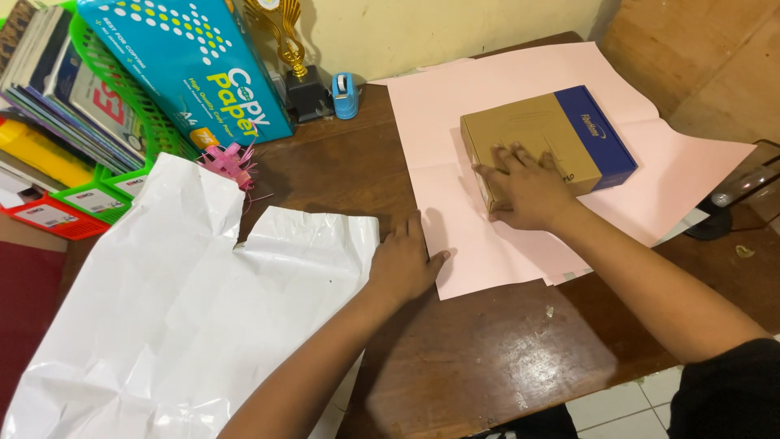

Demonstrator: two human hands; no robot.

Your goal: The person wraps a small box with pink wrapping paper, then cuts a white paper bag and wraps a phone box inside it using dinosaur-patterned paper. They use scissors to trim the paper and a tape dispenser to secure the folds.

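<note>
Flat-palmed right hand (526,189) presses one box (546,140); left hand (402,262) rests on one pink sheet (455,203).

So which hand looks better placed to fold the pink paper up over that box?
Probably the left hand: it rests flat at the pink paper's edge, free to lift it. The right hand is pressing on the cardboard box, steadying it.

Bare dark wooden tabletop (496,349) lies open near the front edge. A crumpled white plastic sheet (179,325) covers the left; a brown-and-blue cardboard box (561,134) on pink paper (682,171) blocks the right rear.
</note>
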